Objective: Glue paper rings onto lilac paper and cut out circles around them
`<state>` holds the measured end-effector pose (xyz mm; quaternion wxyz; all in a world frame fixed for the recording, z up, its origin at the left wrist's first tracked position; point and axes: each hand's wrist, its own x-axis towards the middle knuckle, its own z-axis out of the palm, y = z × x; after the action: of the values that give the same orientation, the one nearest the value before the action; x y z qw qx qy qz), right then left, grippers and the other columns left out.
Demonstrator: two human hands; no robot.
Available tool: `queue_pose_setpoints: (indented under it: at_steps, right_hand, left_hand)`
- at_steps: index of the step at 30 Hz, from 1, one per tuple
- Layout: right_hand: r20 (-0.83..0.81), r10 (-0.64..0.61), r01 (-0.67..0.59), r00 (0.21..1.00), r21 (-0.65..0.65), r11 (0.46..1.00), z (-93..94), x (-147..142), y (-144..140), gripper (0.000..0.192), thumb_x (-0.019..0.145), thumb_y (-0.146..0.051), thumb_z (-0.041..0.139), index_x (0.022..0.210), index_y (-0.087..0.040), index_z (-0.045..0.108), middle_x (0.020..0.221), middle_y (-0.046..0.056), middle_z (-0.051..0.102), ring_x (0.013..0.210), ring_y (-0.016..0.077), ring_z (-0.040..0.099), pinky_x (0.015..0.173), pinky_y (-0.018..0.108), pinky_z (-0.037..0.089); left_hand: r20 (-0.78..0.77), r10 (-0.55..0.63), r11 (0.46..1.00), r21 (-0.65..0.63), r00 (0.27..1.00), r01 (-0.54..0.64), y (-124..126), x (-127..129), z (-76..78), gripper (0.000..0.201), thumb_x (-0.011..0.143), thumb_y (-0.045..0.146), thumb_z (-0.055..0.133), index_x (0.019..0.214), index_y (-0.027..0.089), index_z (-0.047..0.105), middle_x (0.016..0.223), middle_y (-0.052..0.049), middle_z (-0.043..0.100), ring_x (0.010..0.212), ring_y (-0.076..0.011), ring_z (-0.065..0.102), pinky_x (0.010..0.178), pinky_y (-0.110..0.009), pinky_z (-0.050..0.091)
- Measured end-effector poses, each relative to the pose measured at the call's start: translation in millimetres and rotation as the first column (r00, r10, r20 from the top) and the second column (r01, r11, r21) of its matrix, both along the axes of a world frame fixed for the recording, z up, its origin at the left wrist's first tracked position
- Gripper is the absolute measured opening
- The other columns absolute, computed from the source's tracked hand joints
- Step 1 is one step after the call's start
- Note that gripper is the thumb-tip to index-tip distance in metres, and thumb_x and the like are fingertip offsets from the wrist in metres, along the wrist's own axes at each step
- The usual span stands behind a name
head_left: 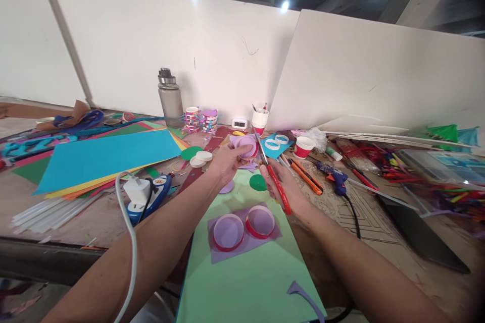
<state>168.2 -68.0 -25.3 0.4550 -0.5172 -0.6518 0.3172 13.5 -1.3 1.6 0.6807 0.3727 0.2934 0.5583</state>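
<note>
My left hand (232,157) grips a round piece with a purple face and a red rim, a cut paper cup ring (248,147), thumb on top. My right hand (282,181) is closed on red-handled scissors (278,189), whose blades reach up beside the ring's right edge. Below the hands, two more cup rings (228,232) with red rims rest on a purple paper sheet (220,258), which lies on a light green board (242,287). A green paper disc (258,182) sits between my hands. Part of a purple disc (227,187) shows beneath my left wrist.
Coloured paper sheets (109,156) and a blue power strip (149,199) with a white cable lie at left. A bottle (170,98) and stacked cups (260,120) stand at the back. At right are a utility knife (306,176), a glue gun (335,176) and a dark flat slab (420,232).
</note>
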Motion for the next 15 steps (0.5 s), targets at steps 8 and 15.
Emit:
queue_pose_setpoints:
  at_steps: [8,15]
  right_hand:
    - [0.025,0.024,-0.023,0.999,-0.021,1.0,3.5,0.5,-2.8,0.029,0.088,-0.055,0.053,0.083,-0.026,0.05,0.059,-0.006,0.039,0.048,0.0115,0.037,0.047,0.024,0.032]
    - [0.05,0.057,-0.055,0.997,-0.03,0.998,7.6,1.4,-5.1,0.029,0.09,-0.054,0.051,0.084,-0.026,0.049,0.059,-0.007,0.036,0.047,0.0101,0.033,0.045,0.023,0.029]
  left_hand:
    - [-0.007,0.0,1.0,-0.014,1.0,-0.001,-1.7,0.0,4.5,0.031,0.054,0.014,0.087,0.078,0.012,0.067,0.07,-0.003,0.068,0.059,-0.0123,0.063,0.056,-0.025,0.05]
    - [0.023,-0.003,1.0,-0.008,1.0,0.003,-0.7,0.6,3.1,0.03,0.052,0.013,0.086,0.075,0.013,0.066,0.066,0.0,0.066,0.054,-0.0096,0.058,0.052,-0.023,0.045]
